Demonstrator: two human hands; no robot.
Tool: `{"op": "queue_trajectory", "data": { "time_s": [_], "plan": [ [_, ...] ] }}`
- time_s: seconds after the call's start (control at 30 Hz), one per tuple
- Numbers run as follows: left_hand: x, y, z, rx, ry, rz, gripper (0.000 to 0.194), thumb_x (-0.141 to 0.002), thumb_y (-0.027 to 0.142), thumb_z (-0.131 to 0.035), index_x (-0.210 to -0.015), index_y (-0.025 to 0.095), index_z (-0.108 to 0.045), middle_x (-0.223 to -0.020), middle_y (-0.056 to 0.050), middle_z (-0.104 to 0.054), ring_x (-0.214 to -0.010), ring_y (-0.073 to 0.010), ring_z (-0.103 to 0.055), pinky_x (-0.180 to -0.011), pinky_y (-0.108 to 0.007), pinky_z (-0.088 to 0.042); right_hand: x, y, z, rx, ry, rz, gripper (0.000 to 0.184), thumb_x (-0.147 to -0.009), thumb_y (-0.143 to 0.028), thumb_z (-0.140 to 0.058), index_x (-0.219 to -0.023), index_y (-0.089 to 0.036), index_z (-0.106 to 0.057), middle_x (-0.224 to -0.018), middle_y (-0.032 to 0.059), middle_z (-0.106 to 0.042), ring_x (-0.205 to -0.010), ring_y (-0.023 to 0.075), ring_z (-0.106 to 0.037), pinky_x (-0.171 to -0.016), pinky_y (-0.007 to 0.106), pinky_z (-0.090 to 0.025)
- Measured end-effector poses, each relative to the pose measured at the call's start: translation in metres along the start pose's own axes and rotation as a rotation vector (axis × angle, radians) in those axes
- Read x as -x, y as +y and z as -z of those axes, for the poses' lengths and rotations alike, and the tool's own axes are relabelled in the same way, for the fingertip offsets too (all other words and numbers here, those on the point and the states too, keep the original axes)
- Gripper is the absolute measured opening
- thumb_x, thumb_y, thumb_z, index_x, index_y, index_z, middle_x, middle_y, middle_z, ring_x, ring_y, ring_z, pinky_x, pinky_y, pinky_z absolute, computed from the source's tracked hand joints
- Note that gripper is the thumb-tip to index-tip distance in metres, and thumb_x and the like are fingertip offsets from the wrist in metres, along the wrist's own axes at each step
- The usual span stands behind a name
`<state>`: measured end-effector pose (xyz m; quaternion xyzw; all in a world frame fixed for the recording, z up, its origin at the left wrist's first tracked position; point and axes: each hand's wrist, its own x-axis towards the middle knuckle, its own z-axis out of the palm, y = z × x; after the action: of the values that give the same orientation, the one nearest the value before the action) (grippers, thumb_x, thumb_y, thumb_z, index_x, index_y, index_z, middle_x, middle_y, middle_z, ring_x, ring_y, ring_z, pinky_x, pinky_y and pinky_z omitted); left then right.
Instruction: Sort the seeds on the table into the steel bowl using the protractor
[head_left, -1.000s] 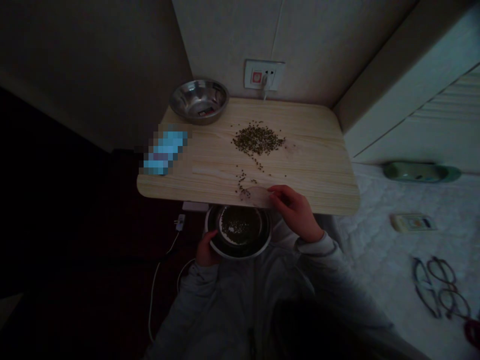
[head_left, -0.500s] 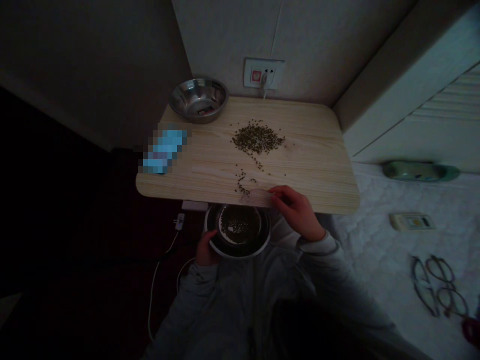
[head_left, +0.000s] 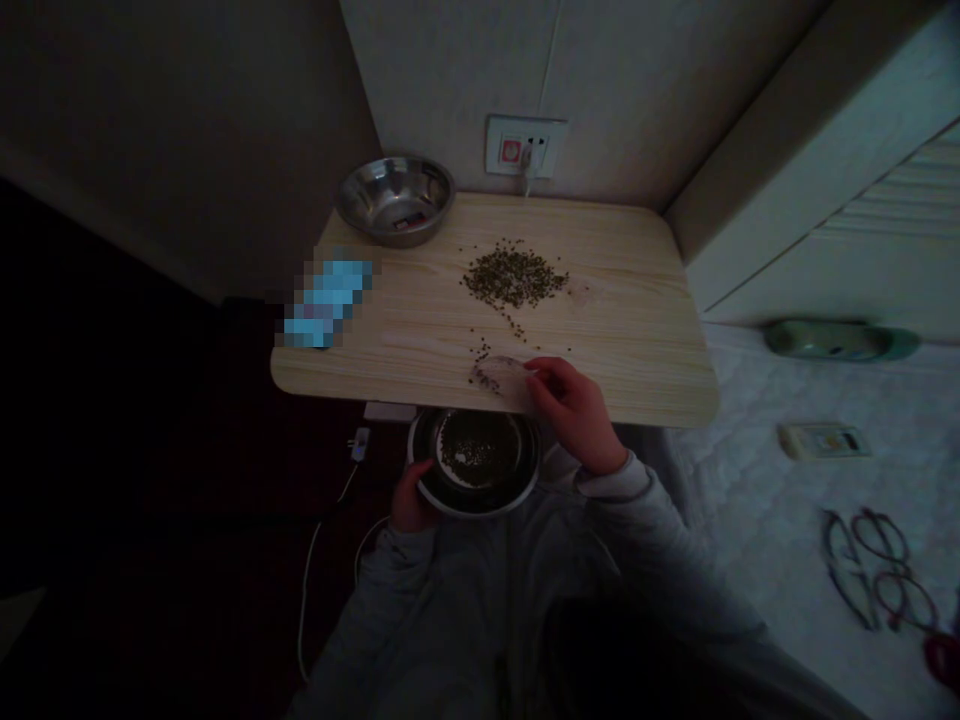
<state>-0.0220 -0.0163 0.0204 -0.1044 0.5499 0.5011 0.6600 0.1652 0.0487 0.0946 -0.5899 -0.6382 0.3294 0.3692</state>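
A pile of small dark beans [head_left: 514, 276] lies on a pale wooden table [head_left: 637, 330], with a thin trail of beans [head_left: 486, 362] running toward the near edge. My right hand [head_left: 574, 410] is closed on a thin pale card or scraper [head_left: 504, 378] that rests on the table against the loose beans. Just below the table's near edge, my left hand [head_left: 411, 498] grips the rim of a steel bowl [head_left: 475, 461] that holds more beans.
An empty steel bowl [head_left: 395, 198] sits at the table's far left corner beside a blurred blue patch [head_left: 325, 300]. A wall socket [head_left: 524, 148] is behind. On the bed to the right lie a green dish [head_left: 836, 340], a small packet [head_left: 823, 440] and glasses [head_left: 877, 582].
My right hand and the card have shifted slightly left and away from me along the table, over the trail of beans. The left hand and bowl stay put.
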Motion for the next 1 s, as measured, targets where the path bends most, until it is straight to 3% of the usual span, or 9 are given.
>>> {"op": "queue_trajectory", "data": {
  "time_s": [0.13, 0.27, 0.43, 0.63, 1.0],
  "plan": [
    [0.007, 0.007, -0.005, 0.015, 0.056, 0.025, 0.016, -0.061, 0.013, -0.050, -0.049, 0.016, -0.061, -0.052, -0.003, -0.064, -0.074, -0.0221, -0.060, -0.069, -0.032, -0.046, -0.004, -0.003, -0.004, 0.045, -0.021, 0.025, 0.021, -0.074, -0.025, -0.043, -0.091, -0.016, -0.052, -0.061, -0.0009, -0.050, -0.053, 0.0080, -0.044, -0.052, 0.020, -0.035],
    [0.005, 0.009, -0.004, 0.034, 0.025, 0.035, 0.013, -0.060, 0.015, -0.051, -0.053, 0.015, -0.063, -0.053, -0.005, -0.065, -0.078, -0.0259, -0.059, -0.069, -0.037, -0.047, -0.002, -0.004, -0.004, 0.052, -0.041, 0.036, 0.021, -0.074, -0.025, -0.043, -0.090, -0.016, -0.053, -0.059, -0.0013, -0.050, -0.053, 0.0080, -0.044, -0.051, 0.020, -0.035],
    [-0.001, 0.007, 0.002, 0.031, 0.040, -0.015, 0.013, -0.060, 0.015, -0.052, -0.052, 0.017, -0.062, -0.053, -0.003, -0.065, -0.079, -0.0233, -0.059, -0.071, -0.033, -0.047, -0.001, -0.004, -0.004, 0.045, -0.047, 0.032, 0.021, -0.074, -0.025, -0.042, -0.091, -0.016, -0.052, -0.061, -0.0009, -0.050, -0.054, 0.0083, -0.044, -0.051, 0.020, -0.035],
    [-0.003, 0.006, 0.006, 0.023, 0.004, 0.008, 0.010, -0.058, 0.017, -0.053, -0.058, 0.019, -0.063, -0.054, -0.003, -0.065, -0.085, -0.0274, -0.057, -0.071, -0.039, -0.046, 0.000, -0.005, -0.003, 0.049, -0.082, 0.033, 0.021, -0.074, -0.025, -0.042, -0.091, -0.017, -0.052, -0.061, -0.0007, -0.050, -0.054, 0.0086, -0.045, -0.052, 0.020, -0.035],
    [-0.002, 0.005, 0.002, 0.030, 0.021, -0.015, 0.013, -0.060, 0.015, -0.052, -0.054, 0.018, -0.062, -0.052, -0.002, -0.064, -0.077, -0.0239, -0.060, -0.071, -0.035, -0.046, -0.001, -0.001, -0.005, 0.040, -0.020, 0.030, 0.021, -0.074, -0.026, -0.042, -0.091, -0.017, -0.052, -0.062, -0.0005, -0.051, -0.054, 0.0086, -0.045, -0.051, 0.020, -0.035]
  ]
}}
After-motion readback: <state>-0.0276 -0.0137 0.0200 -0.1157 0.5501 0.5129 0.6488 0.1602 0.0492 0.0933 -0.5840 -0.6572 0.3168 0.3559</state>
